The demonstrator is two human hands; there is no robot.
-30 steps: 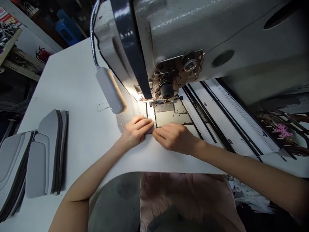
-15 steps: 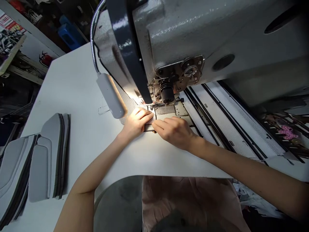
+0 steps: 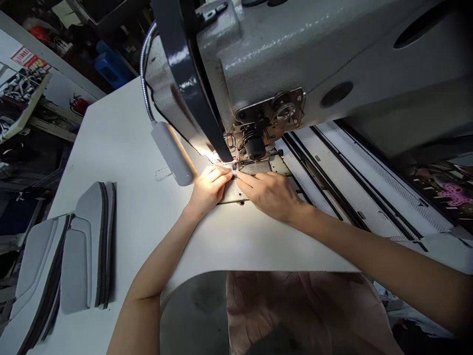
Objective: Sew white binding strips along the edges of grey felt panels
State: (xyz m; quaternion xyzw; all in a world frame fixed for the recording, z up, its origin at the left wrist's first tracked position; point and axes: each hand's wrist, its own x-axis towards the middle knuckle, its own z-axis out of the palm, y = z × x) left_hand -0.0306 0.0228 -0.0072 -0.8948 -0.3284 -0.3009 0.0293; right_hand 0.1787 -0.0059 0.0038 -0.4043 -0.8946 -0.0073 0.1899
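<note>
My left hand point(image 3: 210, 186) rests at the sewing machine's bed with its fingers bunched together on a piece of grey mesh fabric point(image 3: 199, 159), just left of the presser foot point(image 3: 235, 166). Opposite it, my right hand point(image 3: 269, 195) has curled fingers, with thumb and forefinger pinched at the fabric's near edge. The fingertips hide most of that edge. Between the hands, the bare metal needle plate point(image 3: 233, 193) shows. Above them stands the grey sewing machine point(image 3: 281, 49), its needle area lit from the left.
A small lamp point(image 3: 172, 154) on a bendable neck hangs left of the needle. Stacked grey padded panels point(image 3: 76, 266) lie on the white table point(image 3: 148, 217) at left. Long white mesh strips with black edging point(image 3: 343, 172) lie at right under the machine arm.
Both hands have moved slightly closer to the presser foot, with the fabric edge fed forward, uncovering more needle plate. My right fingers have straightened a little. The view has shifted slightly.
</note>
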